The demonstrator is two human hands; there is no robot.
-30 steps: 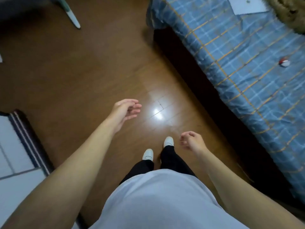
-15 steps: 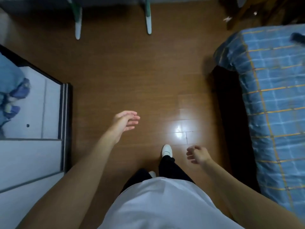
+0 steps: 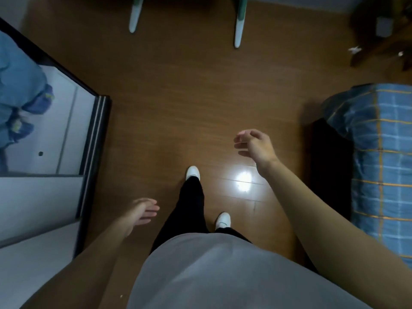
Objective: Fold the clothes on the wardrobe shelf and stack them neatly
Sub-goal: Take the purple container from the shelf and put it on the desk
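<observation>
Blue clothes (image 3: 20, 92) lie bunched on the white wardrobe shelf (image 3: 66, 134) at the far left, partly cut off by the frame edge. My left hand (image 3: 142, 211) hangs low beside my left leg, fingers straight and relaxed, holding nothing. My right hand (image 3: 256, 144) is raised over the wooden floor, fingers loosely curled, also empty. Both hands are well apart from the clothes.
The wardrobe's dark sliding-door frame (image 3: 93, 157) edges the shelf. A bed with a blue plaid cover (image 3: 379, 157) stands at the right. Two white-and-green furniture legs (image 3: 238, 25) are ahead. Wooden floor (image 3: 189, 97) lies between them, with my white shoes (image 3: 192, 171) on it.
The view has turned left, bringing more of the wardrobe shelf into sight. My left hand dropped down and back; my right hand swung forward and up as I stepped.
</observation>
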